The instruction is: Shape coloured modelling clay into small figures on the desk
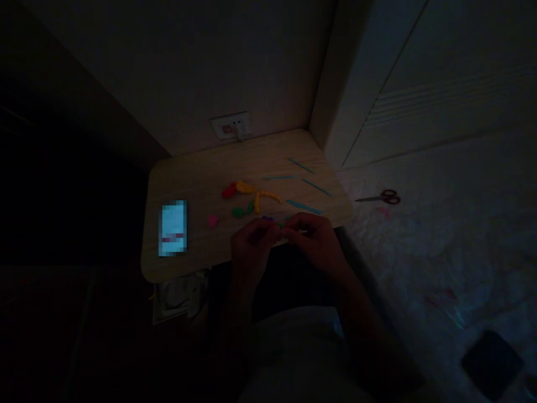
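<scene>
My left hand (252, 242) and my right hand (314, 238) meet over the table's near edge, fingertips pinched together. Between them shows a small bit of green modelling clay (281, 226), mostly covered by the fingers. A purple lump (267, 219) lies just behind my left fingertips. Farther back on the wooden tabletop (193, 184) are more clay pieces: green (239, 212), red (229, 191), orange (245, 187) and a bent yellow-orange strip (268, 195). A pink lump (213, 220) sits left of my left hand.
Thin blue sticks (317, 187) and a wider blue tool (304, 207) lie at the table's right. A lit phone (172, 228) rests on the left. Scissors (390, 197) lie on the pale bedding at right. Behind the table is a wall socket (230, 126). The room is dark.
</scene>
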A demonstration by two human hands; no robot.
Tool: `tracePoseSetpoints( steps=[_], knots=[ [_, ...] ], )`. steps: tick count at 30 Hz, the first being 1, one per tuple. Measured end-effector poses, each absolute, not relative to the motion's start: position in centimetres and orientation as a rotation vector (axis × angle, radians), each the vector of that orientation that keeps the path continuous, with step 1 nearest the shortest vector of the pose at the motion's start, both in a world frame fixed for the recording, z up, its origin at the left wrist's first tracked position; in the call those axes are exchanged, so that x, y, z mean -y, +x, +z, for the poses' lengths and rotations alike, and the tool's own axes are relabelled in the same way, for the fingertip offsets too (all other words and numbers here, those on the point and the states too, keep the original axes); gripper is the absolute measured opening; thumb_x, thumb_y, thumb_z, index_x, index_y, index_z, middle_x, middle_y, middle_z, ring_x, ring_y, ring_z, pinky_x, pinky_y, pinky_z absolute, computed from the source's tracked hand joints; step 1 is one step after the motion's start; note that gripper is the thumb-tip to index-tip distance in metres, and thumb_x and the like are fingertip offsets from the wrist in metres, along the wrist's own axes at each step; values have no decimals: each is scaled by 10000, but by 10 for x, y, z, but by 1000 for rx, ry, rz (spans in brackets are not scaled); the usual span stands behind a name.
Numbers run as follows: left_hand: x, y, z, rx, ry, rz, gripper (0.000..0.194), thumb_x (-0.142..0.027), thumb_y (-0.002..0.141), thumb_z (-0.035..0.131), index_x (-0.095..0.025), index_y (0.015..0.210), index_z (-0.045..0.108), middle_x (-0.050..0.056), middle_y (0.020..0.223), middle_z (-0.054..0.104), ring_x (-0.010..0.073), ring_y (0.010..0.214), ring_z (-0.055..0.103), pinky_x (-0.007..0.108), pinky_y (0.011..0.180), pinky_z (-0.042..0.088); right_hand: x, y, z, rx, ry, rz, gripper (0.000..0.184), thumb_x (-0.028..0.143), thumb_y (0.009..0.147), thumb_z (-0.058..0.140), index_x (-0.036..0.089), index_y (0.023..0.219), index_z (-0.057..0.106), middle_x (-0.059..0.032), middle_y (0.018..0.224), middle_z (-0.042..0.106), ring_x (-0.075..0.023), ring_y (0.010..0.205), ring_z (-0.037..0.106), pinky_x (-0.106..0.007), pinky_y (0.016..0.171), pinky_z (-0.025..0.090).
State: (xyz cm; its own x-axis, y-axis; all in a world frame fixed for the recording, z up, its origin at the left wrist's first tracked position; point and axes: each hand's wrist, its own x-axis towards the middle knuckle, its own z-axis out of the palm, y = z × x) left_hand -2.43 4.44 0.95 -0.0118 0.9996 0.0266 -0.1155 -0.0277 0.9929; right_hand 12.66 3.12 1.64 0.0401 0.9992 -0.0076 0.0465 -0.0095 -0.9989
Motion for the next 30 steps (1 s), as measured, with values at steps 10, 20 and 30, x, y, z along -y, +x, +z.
tracePoseSetpoints(
  steps=[10, 20, 30],
  knots=[
    [-41, -21, 20, -1207, 999, 1258, 225, -352, 701, 861, -169, 675, 734, -5, 587, 686, 122, 550, 636, 230, 572, 537, -32, 128, 16, 1220, -1273, 1087, 131, 335, 809, 789, 204, 817, 780, -32, 786, 767, -165, 697, 668, -257, 595, 491],
    [-42, -20, 14, -1081, 969, 1297, 256, -386, 702, 881, -170, 794, 779, 17, 678, 745, 135, 597, 681, 249, 622, 568, -32, 126, 18, 1188, -1259, 1061, 95, 295, 803, 788, 205, 783, 766, -16, 750, 747, -157, 694, 668, -250, 601, 489],
    [-43, -18, 8, -1113, 919, 1294, 184, -293, 655, 876, -174, 705, 745, -6, 627, 705, 122, 559, 659, 240, 596, 557, -30, 127, 19, 1138, -1251, 1137, 132, 338, 801, 777, 208, 788, 756, -11, 737, 738, -139, 629, 635, -236, 556, 480]
  ],
)
